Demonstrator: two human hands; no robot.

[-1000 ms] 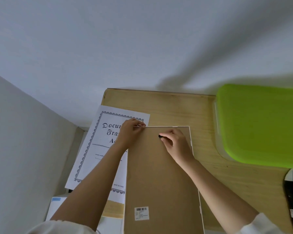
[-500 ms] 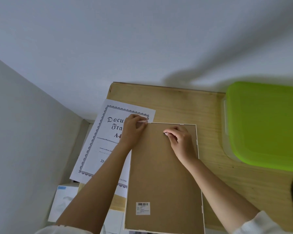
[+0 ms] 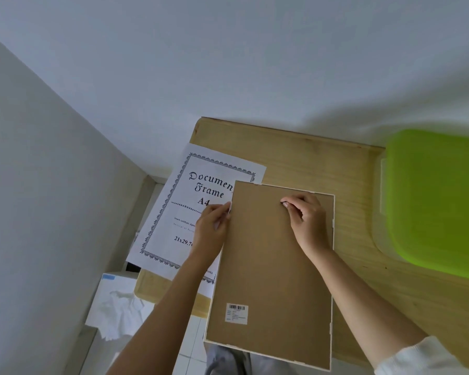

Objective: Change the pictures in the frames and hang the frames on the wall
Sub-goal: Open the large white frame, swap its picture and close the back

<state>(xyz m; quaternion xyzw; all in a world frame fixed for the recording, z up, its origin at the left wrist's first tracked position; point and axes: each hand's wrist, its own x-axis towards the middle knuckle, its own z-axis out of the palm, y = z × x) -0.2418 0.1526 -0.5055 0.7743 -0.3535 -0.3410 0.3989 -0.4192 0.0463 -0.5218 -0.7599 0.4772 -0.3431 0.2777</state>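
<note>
Right hand (image 3: 306, 216) lies knuckles up on the brown back of the frame (image 3: 271, 266), its fingers curled together and pinching a small dark tab (image 3: 284, 204) close to the far edge. Left hand (image 3: 213, 226) is curled against the frame's left rim, fingertips on the white edge, short of the far left corner. So the frame lies face down under and between both hands, long side running away from the person.

Nearest, the frame's near edge hangs out past the near edge of the table (image 3: 309, 158). A white label (image 3: 236, 313) sits on the backing by the near left corner. Off the table's left side, lower down, are tissues (image 3: 117, 307). A sheet (image 3: 179, 212) printed "Document Frame A4" lies under the frame's left side and sticks out over the table's left edge. To the right, a band of bare wood separates the frame from a green-lidded box (image 3: 439, 198); the two do not touch. Beyond the frame's far edge, more bare wood runs to the table's far edge, which meets the wall (image 3: 255, 63)
</note>
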